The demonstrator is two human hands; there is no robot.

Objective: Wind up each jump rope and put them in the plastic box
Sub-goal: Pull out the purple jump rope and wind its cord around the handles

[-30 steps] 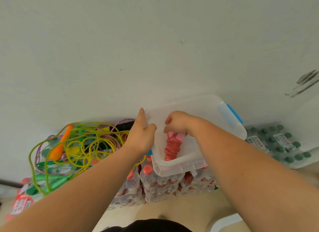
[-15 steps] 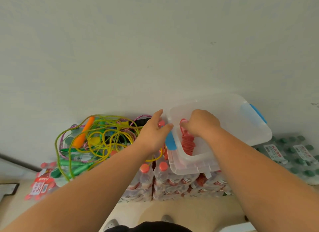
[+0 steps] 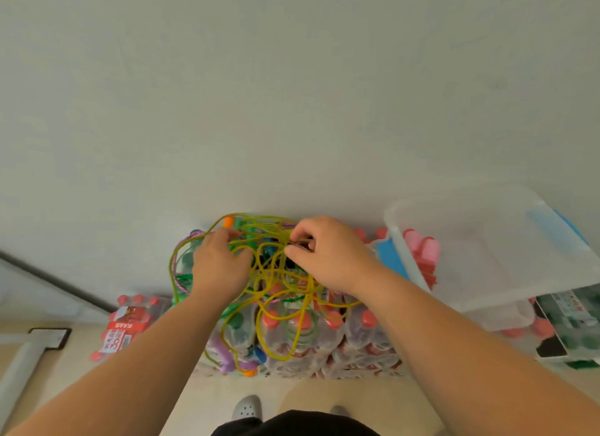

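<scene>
Right hand [image 3: 331,257], centre frame: thumb and forefinger pinch the yellow rope [image 3: 263,281]. Left hand [image 3: 220,266] just left of it, fingers curled down into the rope tangle [image 3: 256,240]; actual grip not discernible. Tangle lies on bottle packs [image 3: 308,341]. Box [image 3: 493,260] at right edge, on the packs; wound pink rope [image 3: 422,257] inside.

Shrink-wrapped packs of red-capped bottles [image 3: 302,335] sit beneath the left hand [image 3: 219,270] and right hand [image 3: 331,257]. A red-labelled pack [image 3: 125,327] lies left of the left hand, a green-capped pack [image 3: 573,322] right of the right hand.
</scene>
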